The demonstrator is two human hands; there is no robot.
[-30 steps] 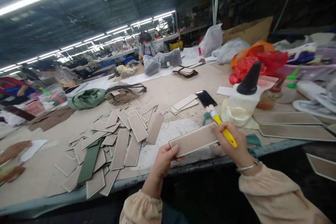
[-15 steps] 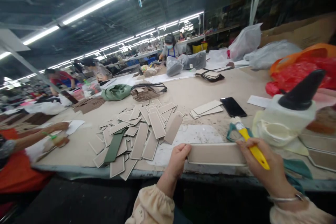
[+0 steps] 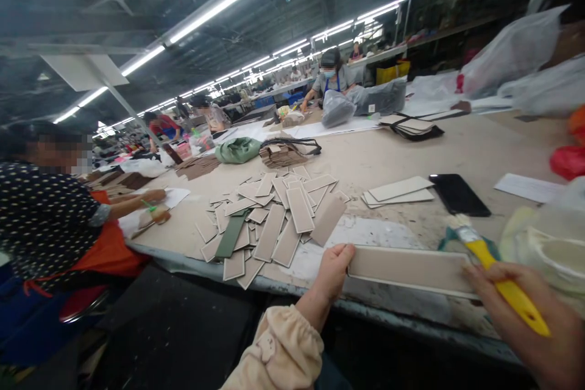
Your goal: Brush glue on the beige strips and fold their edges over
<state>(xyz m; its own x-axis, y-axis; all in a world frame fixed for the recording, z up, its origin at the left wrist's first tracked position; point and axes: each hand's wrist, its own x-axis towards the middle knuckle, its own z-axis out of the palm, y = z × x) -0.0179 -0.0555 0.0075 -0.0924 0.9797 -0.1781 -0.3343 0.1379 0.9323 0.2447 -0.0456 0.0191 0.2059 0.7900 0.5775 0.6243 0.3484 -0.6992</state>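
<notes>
A long beige strip with pale edges [image 3: 411, 269] is held level over the table's front edge. My left hand [image 3: 333, 271] pinches its left end between thumb and fingers. At its right end, my right hand [image 3: 532, 311] grips the strip's corner and also holds a yellow-handled brush [image 3: 507, 286], bristles pointing up and left. Left of my hands lies a loose pile of similar beige strips [image 3: 271, 239], with a green strip [image 3: 232, 235] on it. A whitish tub [image 3: 560, 256], partly cut off, stands beyond my right hand.
A black phone [image 3: 459, 195] lies beside pale strips [image 3: 398, 190]. Farther back are a banded brown stack [image 3: 286, 153], a green bag [image 3: 237, 150] and plastic bags [image 3: 338, 109]. A person in a dotted top [image 3: 50, 213] works at the left; others sit farther off.
The view has swung left, bringing the person in the dotted top into sight and pushing the tub toward the right edge. Both hands still hold the strip, which now slopes down to the right.
</notes>
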